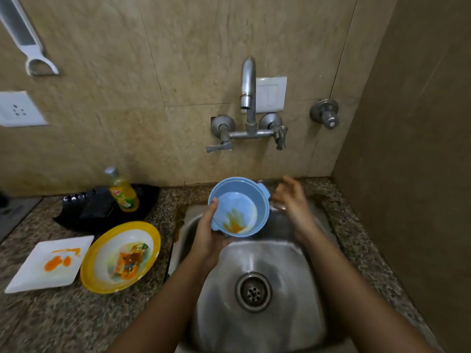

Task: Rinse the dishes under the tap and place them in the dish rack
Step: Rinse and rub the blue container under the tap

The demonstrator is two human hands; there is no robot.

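My left hand (207,234) grips a light blue bowl (251,200) by its left rim, thumb on the edge, tilted toward me over the steel sink (257,256). Orange sauce is smeared on the bowl's inside. My right hand (293,200) hovers just right of the bowl, blurred, fingers straight and holding nothing. The tap (248,87) stands on the wall above, with no water running. On the counter to the left lie a square white plate (51,263) with orange smears and a round yellow-rimmed plate (119,257) with food stains.
A black tray-like dish rack (91,207) sits at the back left of the counter with a yellow dish-soap bottle (123,192) on it. Two tap levers (219,147) (280,137) flank the spout. A side wall closes the right.
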